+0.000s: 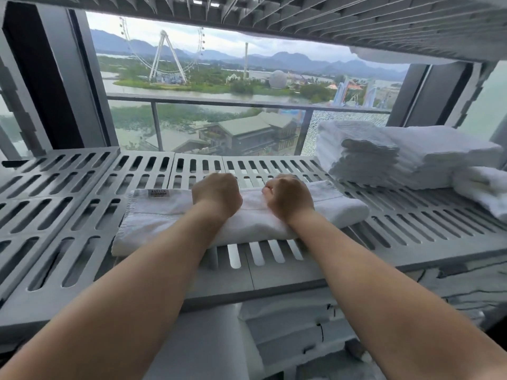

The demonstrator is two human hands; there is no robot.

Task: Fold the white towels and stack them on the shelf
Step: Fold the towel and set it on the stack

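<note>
Left hand (216,193): fingers curled into a fist, knuckles pointing away, set on the far edge of the folded white towel (153,215). Right hand (288,196): same posture, thumb tucked on the inner side, just beside the left hand but apart from it. Both grip the towel's far fold; the fingertips are hidden behind the backs of the hands. Both forearms pass over the towel's near edge.

The towel lies lengthwise, left to right, near the front middle of the grey slatted shelf (68,215). A small label (158,193) sits at its far left corner; the print is too small to read.

On the same shelf, to the right and further back: a stack of folded towels (411,154), white. Just beside it, at the right edge, lies a loosely bundled white towel (482,187).

An upper slatted shelf (329,17) is overhead. White towels on the lower level (288,325) show below the shelf's front edge.

Behind the shelf is a window with a balcony railing (247,101) and a Ferris wheel (164,50) beyond.
</note>
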